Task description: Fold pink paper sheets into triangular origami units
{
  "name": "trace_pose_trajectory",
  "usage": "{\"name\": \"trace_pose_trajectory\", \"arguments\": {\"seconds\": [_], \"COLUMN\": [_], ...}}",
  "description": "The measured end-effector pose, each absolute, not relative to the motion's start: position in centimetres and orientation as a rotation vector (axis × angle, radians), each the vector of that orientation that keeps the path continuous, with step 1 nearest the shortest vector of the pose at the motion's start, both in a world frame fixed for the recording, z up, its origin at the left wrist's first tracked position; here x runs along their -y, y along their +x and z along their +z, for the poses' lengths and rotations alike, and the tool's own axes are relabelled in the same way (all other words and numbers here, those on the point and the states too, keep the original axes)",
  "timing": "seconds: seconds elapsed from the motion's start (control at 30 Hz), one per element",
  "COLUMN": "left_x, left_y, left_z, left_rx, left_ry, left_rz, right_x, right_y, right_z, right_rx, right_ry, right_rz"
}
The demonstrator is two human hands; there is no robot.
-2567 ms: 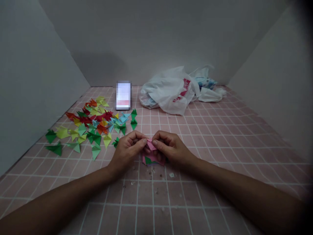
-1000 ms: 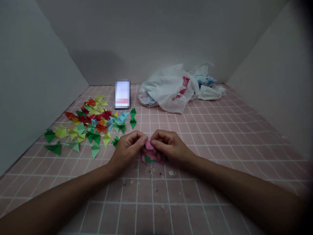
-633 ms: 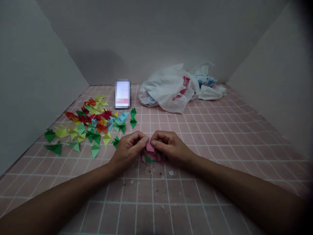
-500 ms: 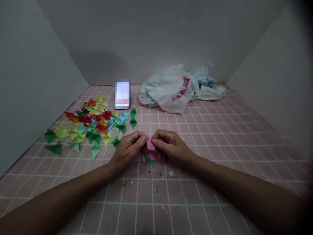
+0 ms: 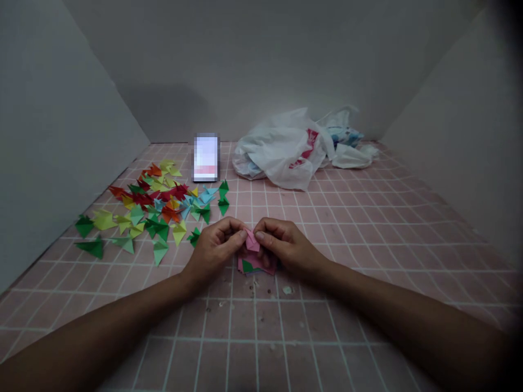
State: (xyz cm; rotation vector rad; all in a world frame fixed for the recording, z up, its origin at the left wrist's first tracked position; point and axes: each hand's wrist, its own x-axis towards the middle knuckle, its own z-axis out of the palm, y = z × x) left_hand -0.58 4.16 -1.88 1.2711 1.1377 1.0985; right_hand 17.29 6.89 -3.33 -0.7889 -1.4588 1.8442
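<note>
Paper (image 5: 252,242), pink and folded small, sits pinched in the fingers of both our left hand (image 5: 216,244) and right hand (image 5: 283,242), held close together just over a paper stack (image 5: 266,266) (green patch showing), folded shapes (image 5: 156,227) scattered leftward.

Left fingers (image 5: 237,238) and right fingers (image 5: 267,239) flank the folded paper (image 5: 253,243) at frame centre, over a paper stack (image 5: 250,267). Paper cranes (image 5: 156,224) lie centre-left; behind their right end is a phone (image 5: 206,158), left of plastic bags (image 5: 281,149) near the back wall (image 5: 253,65).
</note>
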Motion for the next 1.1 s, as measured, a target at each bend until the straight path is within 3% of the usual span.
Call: {"name": "trace_pose_trajectory", "arguments": {"seconds": [1.1], "left_x": [-3.58], "left_y": [-0.19], "left_z": [-1.69], "left_rx": [-1.236], "left_ry": [1.353], "left_rz": [1.101], "right_x": [-7.13], "right_y": [17.20], "right_z": [-2.82], "right_rx": [1.543], "right_ry": [-0.885], "right_rz": [1.837]}}
